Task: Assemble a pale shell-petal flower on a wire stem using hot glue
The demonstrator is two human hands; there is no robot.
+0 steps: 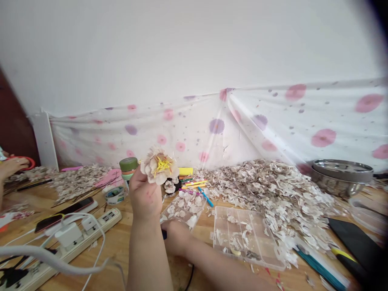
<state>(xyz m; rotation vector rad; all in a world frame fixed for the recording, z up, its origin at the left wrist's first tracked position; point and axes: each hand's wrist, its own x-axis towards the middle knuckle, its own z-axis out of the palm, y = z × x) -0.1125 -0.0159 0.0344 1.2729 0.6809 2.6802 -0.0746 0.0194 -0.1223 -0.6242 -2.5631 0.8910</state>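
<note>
My left hand (147,200) is raised at centre, its fingers closed on a handmade flower (160,166) with pale, layered petals and yellow stamens facing me. Below and to the right, my right hand (178,237) is low over the table, curled round a dark-handled tool (164,234); most of that tool is hidden by the hand and my left forearm. Just beyond my right hand, a clear compartment tray (198,210) holds loose pale petals. Another clear divided box (260,226) lies open to the right, with a few petals in it.
A large petal heap (266,186) covers the back right, beside stacked metal bowls (342,178). At left are a power strip (110,220) with white cables, a phone (75,208) and tape rolls (129,163). Another person's hand (15,165) holds red-handled scissors (30,163) at far left.
</note>
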